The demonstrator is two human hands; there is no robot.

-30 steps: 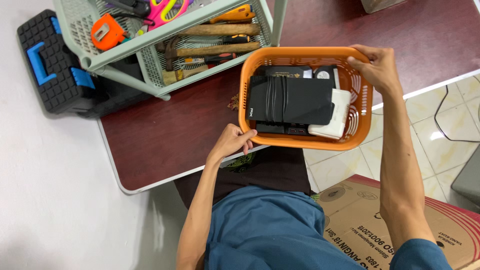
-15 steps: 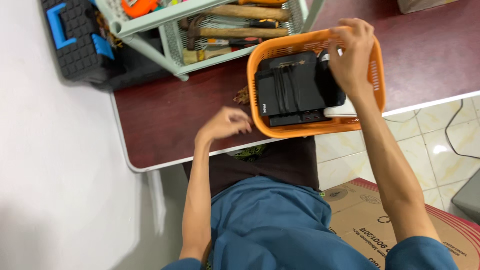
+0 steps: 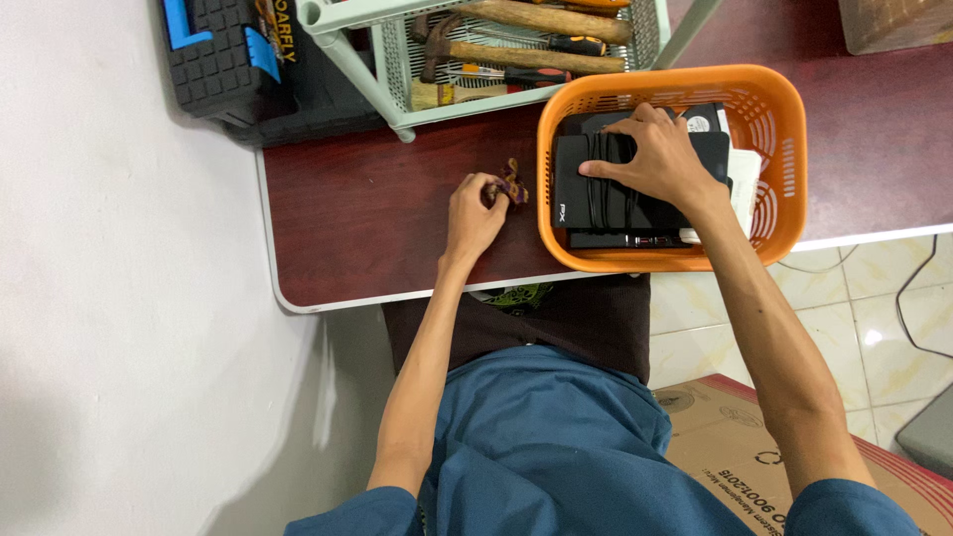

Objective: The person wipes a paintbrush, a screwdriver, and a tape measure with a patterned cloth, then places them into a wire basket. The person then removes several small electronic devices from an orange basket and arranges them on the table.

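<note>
Quick count: two hands, left (image 3: 475, 213) and right (image 3: 657, 159). One orange basket (image 3: 774, 129) with one black box (image 3: 596, 203) in it, another flat black thing under that, plus one white item (image 3: 745, 184) at the side. One small purple-and-gold scrap (image 3: 511, 184) on the table. One pale green rack (image 3: 397, 60), holding two wooden-handled hammers (image 3: 516, 52) that I can make out, one small brush (image 3: 429, 94) and at least one screwdriver (image 3: 516, 74), the rest is too cut off to count. One black and blue toolbox (image 3: 223, 55), one cardboard box (image 3: 735, 447) on the floor
</note>
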